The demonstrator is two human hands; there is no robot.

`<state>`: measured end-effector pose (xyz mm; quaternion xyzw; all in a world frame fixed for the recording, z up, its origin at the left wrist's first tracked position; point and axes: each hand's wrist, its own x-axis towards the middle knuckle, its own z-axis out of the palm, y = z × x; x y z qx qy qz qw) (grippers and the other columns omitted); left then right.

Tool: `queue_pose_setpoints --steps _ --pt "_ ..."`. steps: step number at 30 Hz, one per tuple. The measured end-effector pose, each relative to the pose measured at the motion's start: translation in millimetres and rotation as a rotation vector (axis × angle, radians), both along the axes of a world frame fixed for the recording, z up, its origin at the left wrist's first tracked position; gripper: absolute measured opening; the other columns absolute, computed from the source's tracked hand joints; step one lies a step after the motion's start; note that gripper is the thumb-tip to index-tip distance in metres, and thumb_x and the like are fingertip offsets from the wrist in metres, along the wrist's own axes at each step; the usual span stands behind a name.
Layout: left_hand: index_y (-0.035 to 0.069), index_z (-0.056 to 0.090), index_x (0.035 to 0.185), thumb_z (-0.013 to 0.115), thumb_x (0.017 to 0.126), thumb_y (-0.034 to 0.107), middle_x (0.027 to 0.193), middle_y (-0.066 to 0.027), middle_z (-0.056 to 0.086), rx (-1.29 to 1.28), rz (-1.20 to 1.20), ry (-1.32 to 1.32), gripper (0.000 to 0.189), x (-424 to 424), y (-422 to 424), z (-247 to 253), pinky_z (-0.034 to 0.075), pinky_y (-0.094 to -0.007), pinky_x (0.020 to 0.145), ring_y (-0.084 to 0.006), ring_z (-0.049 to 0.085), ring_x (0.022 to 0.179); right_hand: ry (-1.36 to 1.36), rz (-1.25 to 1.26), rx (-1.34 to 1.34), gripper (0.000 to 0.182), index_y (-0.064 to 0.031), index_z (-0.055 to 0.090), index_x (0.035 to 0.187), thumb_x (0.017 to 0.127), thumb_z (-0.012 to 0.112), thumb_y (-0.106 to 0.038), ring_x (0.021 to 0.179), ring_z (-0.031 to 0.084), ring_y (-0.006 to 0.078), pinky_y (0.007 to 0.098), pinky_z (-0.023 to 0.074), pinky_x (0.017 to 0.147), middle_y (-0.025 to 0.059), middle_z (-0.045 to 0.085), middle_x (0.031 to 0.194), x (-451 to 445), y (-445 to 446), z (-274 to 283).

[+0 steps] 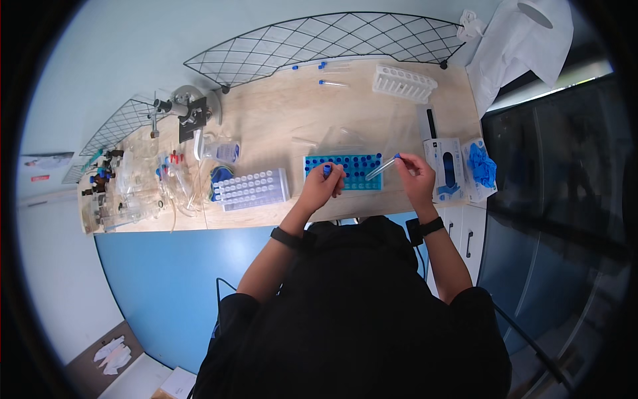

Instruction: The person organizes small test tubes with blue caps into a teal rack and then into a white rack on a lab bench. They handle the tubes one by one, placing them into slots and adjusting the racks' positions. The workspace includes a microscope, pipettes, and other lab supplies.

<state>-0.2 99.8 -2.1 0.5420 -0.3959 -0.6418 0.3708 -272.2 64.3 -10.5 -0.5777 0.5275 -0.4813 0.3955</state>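
My right hand [417,179] pinches a clear test tube [380,169] near its blue cap [397,156]. The tube slants down to the left, its rounded end over the right part of a turquoise tube rack [377,182]. Many blue-capped tubes stand in that rack. My left hand [319,188] is curled in front of the rack's left side. A blue cap [327,170] shows between its thumb and fingers; whatever lies below the cap is hidden by the hand.
Left of the turquoise rack stands a whitish rack [287,184] of clear tubes. Loose capped tubes [336,84] and a white test tube rack [403,83] lie farther back. Glove boxes [438,174] sit at right. A microscope [192,112] and glassware [134,209] occupy the left.
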Motion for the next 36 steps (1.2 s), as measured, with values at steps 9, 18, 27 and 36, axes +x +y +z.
queue_pose_setpoints --steps 9,18,27,36 --pt "0.005 0.061 0.079 0.060 0.106 0.034 0.061 0.0051 0.049 0.005 0.028 -0.046 0.040 9.5 6.2 -2.6 0.034 -0.0240 0.053 -0.0037 0.042 0.057 0.313 0.126 -0.208 0.012 -0.0027 0.072 0.102 0.091 0.076 -0.008 0.077 0.071 0.0228 0.0307 0.0575 0.068 0.0121 0.075 0.102 0.5 14.6 -35.7" --pt "0.007 0.057 0.078 0.061 0.106 0.032 0.061 0.0057 0.048 0.038 0.148 0.049 0.037 21.2 14.1 -10.3 0.032 -0.0233 0.049 -0.0027 0.041 0.053 0.402 0.208 -0.308 0.016 -0.0053 0.071 0.103 0.088 0.077 -0.006 0.086 0.073 0.0291 0.0364 0.0596 0.074 0.0115 0.075 0.102 10.5 10.0 -64.6" --pt "0.010 0.053 0.079 0.060 0.107 0.031 0.062 0.0071 0.046 0.028 0.167 0.081 0.035 15.7 16.3 -10.2 0.029 -0.0215 0.045 -0.0017 0.037 0.049 0.534 0.335 -0.418 0.015 -0.0067 0.072 0.097 0.084 0.078 -0.005 0.088 0.069 0.0293 0.0377 0.0576 0.075 0.0088 0.070 0.104 23.8 8.4 -64.9" --pt "0.007 0.058 0.080 0.061 0.106 0.032 0.063 0.0058 0.049 0.054 0.168 0.093 0.037 21.9 16.6 -9.1 0.033 -0.0227 0.048 -0.0024 0.041 0.053 0.580 0.342 -0.397 0.017 -0.0086 0.073 0.098 0.082 0.079 -0.008 0.083 0.063 0.0263 0.0379 0.0550 0.070 0.0069 0.062 0.102 21.0 13.2 -62.8"
